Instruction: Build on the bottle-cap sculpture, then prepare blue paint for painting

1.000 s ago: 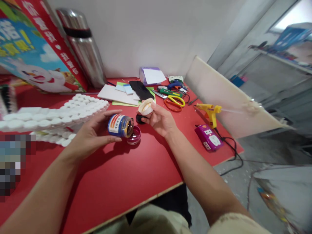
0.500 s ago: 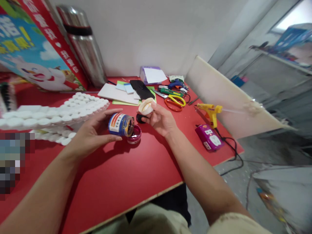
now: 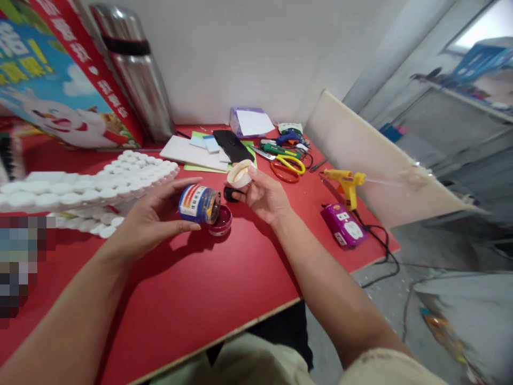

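The left hand [image 3: 156,211] grasps a blue jar [image 3: 195,204], tipped rightward, its clear neck smeared yellow and dark, over a small magenta pot [image 3: 220,229] on the red surface [image 3: 240,278]; the right hand [image 3: 266,198] pinches a cream lid [image 3: 239,175]. Label print blurs; the jar hides part of the pot; right fingers partly cover a black disc [image 3: 230,194].

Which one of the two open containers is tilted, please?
The blue jar, held in the left hand. It is tipped, its mouth toward the small dark-red container, which stands upright on the table.
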Demonstrator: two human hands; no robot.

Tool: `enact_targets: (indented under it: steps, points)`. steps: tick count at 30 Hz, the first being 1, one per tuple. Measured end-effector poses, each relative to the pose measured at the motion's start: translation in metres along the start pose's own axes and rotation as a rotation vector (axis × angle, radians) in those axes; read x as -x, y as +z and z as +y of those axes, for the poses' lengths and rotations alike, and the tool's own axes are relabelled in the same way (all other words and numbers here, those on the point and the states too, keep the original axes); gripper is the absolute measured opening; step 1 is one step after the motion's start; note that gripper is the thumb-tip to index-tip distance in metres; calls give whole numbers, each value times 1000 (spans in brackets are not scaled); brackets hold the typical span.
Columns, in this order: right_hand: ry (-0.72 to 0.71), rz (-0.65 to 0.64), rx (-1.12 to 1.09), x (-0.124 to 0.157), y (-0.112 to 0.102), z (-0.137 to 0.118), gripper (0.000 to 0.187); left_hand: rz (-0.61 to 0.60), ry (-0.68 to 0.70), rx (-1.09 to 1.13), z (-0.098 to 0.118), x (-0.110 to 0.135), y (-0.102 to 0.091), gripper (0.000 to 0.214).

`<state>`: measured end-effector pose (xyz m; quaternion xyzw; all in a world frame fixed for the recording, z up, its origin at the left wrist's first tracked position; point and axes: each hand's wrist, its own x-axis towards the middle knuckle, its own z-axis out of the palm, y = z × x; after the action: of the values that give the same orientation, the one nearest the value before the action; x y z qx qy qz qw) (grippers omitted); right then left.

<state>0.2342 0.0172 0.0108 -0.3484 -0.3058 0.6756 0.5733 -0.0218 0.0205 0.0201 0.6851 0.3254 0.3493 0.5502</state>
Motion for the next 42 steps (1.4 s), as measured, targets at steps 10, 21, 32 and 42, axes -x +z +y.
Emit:
enact_targets:
  steps: [10,21,32,42]
  points:
    - [8,-8,-12,0,0,0,42,2,2,23,-1,0,0,70]
    - [16,-8,-6,0,0,-1,41,28,54,-4,-6,-1,0,74]
    - [9,-9,-9,0,0,-1,45,60,20,69,-10,-2,0,74]
    - [11,-9,-26,-1,-3,-1,41,138,-17,259,-20,-4,4,67]
